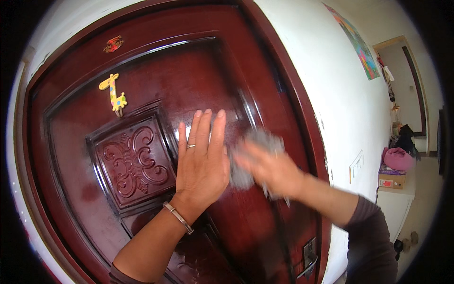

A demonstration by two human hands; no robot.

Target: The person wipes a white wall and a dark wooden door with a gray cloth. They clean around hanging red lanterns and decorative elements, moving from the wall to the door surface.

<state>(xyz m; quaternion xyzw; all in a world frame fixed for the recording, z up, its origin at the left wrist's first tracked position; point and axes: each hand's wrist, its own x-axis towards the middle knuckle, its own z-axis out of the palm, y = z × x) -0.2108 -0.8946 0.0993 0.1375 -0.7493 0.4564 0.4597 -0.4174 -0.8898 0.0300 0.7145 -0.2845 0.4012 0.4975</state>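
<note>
A dark red, glossy wooden door fills most of the view. My left hand, with a ring and a metal bracelet, lies flat against its surface, fingers up and slightly apart, holding nothing. To its right, my right hand presses a crumpled grey cloth on the door; hand and cloth are blurred. Left of my hands is a carved scroll panel. A yellow giraffe-shaped hook is fixed above the panel, and a small red and gold sticker higher up.
A metal door handle sits at the lower right of the door. Beyond the frame, a white wall carries a colourful picture. Farther right, a white cabinet holds a cardboard box and a pink item; shoes lie beside it.
</note>
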